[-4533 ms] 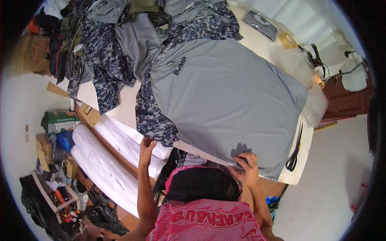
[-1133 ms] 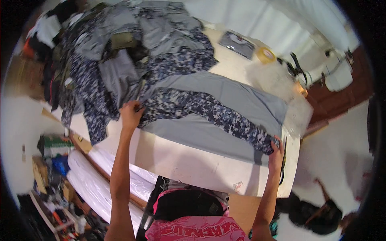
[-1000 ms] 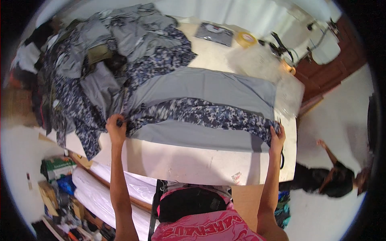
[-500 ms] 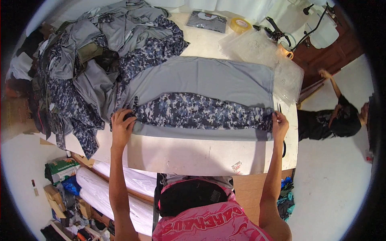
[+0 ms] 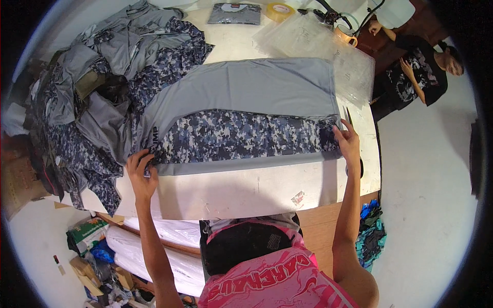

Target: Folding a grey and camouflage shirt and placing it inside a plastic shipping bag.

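Note:
A grey shirt (image 5: 257, 82) lies folded on the white table, with a blue-grey digital camouflage sleeve (image 5: 246, 136) stretched lengthwise across it. Its narrower cuff end points right. At the shirt's left end, my left hand (image 5: 142, 177) pinches the cloth beside some dark lettering, fingers curled. My right hand (image 5: 349, 143) is at the cuff by the shirt's right edge, thumb and fingertips closed on the sleeve's cloth. A strip of grey fabric shows below the sleeve on the near side.
A big heap of grey and camouflage garments (image 5: 113, 66) covers the table's left. Clear plastic bags (image 5: 328, 56), a tape roll (image 5: 280, 12), a bagged garment (image 5: 234, 14) and an orange mug (image 5: 345, 36) sit at the back. Scissors (image 5: 348, 115) lie right; another person (image 5: 418, 72) stands beyond.
My right hand has shifted toward the far side of the cuff, and the cuff end lies spread wider. My left hand stays at the left end. The other person has turned, and the view has shifted.

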`<act>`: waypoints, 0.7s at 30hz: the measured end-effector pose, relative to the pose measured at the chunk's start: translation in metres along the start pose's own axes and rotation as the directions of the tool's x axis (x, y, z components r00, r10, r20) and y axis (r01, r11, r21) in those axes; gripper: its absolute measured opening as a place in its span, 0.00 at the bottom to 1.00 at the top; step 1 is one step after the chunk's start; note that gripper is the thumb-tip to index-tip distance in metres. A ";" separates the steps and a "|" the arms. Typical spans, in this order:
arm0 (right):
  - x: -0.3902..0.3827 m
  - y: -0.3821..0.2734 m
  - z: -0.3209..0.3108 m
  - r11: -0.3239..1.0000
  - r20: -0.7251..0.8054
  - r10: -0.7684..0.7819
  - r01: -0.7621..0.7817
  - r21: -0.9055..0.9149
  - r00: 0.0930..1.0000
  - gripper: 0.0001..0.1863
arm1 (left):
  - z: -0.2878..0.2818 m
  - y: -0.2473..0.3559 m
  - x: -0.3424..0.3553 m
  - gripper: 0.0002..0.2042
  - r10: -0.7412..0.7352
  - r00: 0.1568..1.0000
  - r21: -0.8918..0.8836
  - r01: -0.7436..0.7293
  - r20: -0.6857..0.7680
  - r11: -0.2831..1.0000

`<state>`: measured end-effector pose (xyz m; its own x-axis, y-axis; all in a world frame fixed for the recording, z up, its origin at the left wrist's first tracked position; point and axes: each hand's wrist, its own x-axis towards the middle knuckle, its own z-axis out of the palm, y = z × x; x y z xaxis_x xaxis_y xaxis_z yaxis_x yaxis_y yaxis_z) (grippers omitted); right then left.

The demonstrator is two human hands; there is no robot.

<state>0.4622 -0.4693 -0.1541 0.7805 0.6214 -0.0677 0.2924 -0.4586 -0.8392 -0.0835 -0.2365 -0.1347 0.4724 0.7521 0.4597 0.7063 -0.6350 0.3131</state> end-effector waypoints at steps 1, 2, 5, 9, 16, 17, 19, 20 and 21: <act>0.000 -0.007 0.004 1.000 0.002 0.000 0.000 0.006 1.000 0.27 | 0.002 0.006 0.004 0.10 0.002 1.000 0.006 -0.002 0.000 1.000; 0.002 -0.014 0.006 1.000 0.007 0.014 -0.013 -0.024 1.000 0.27 | 0.009 0.014 0.012 0.10 0.025 0.999 -0.061 -0.027 -0.031 0.998; 0.014 -0.009 0.011 0.997 -0.033 -0.030 0.027 -0.076 0.999 0.26 | 0.042 0.054 0.037 0.09 0.095 0.994 -0.148 -0.104 -0.061 0.983; 0.026 -0.004 0.019 0.966 -0.116 -0.256 0.258 0.006 0.960 0.18 | 0.078 0.084 0.055 0.09 0.125 0.990 -0.245 -0.136 -0.062 0.960; -0.001 -0.029 0.041 0.771 -0.262 -0.562 0.382 -0.509 0.784 0.16 | 0.107 0.108 0.047 0.17 0.130 0.991 -0.148 -0.124 0.035 0.981; -0.010 -0.038 0.053 0.753 -0.148 -0.566 0.436 -0.492 0.811 0.17 | 0.111 0.114 0.047 0.19 0.167 0.983 -0.147 -0.155 0.079 0.977; -0.036 -0.048 0.091 0.572 0.155 -0.640 0.601 -0.558 0.753 0.25 | 0.114 0.123 0.044 0.22 0.201 0.964 -0.131 -0.179 0.174 0.975; -0.045 -0.049 0.102 0.563 0.180 -0.661 0.640 -0.523 0.729 0.25 | 0.115 0.121 0.040 0.24 0.193 0.956 -0.111 -0.172 0.220 0.979; -0.053 -0.050 0.113 0.563 0.273 -0.599 0.639 -0.524 0.753 0.29 | 0.115 0.120 0.039 0.24 0.150 0.966 -0.069 -0.139 0.210 0.988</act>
<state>0.3435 -0.4078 -0.1692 0.2616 0.9159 0.3046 0.9528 -0.1947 -0.2329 0.0797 -0.2631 -0.1748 0.6731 0.6682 0.3169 0.5956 -0.7438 0.3033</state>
